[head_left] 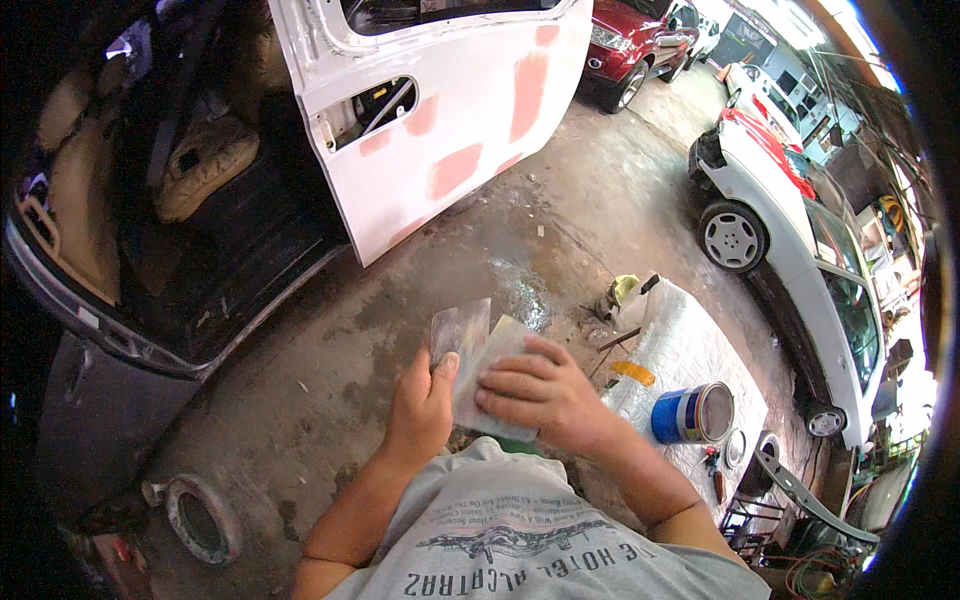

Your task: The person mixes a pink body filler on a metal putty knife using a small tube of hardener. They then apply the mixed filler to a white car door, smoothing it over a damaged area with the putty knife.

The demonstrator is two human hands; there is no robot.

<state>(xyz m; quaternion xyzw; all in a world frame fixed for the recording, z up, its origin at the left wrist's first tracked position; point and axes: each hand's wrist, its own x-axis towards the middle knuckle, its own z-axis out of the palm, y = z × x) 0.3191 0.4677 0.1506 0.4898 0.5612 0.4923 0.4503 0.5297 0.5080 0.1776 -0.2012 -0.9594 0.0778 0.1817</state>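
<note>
In front of my grey T-shirt, both hands come together. My left hand [425, 395] is closed on a thin, flat, smeared grey plate [460, 325], its thumb pressed along the near face. My right hand [548, 392] has its fingers bent over a second pale, flat plate [506, 336], which lies against or overlaps the first. Some blur and the fingers hide where the two plates meet. Ahead stands an open white car door [480, 80] with several pink filler patches [455, 172].
To my right, a silver-covered table [680, 340] bears a blue paint can [678, 416] and an orange-yellow flat strip [633, 373]. A white car [820, 250] stands beyond; a red car [640, 45] is farther off. A dirty ring-shaped object [203, 518] lies at lower left.
</note>
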